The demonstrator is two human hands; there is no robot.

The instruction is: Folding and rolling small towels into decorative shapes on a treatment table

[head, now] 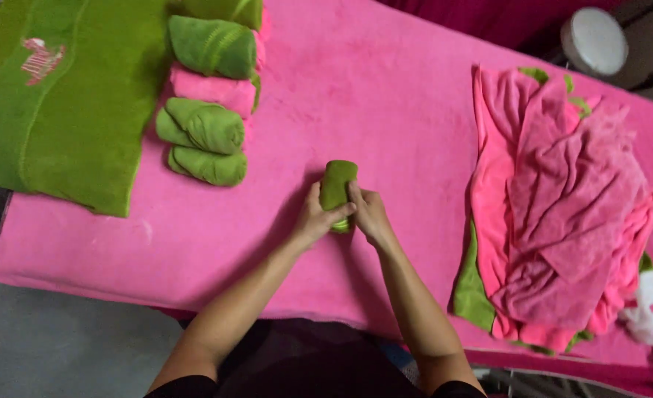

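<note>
Head view: a pink fleece-covered table [385,96] seen from above.
Left hand [316,217]: clasps the near end of a small rolled green towel [337,188] from the left.
Right hand [368,214]: grips the same roll from the right.
Roll's place: lying mid-table, near the front edge.
Far left: stacked rolled green and pink towels [210,96] beside a flat green towel [61,103].
Right: heap of loose pink cloths [562,214].

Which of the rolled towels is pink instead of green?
The pink roll in the stack at upper left, between the green rolls above and below it.
</note>
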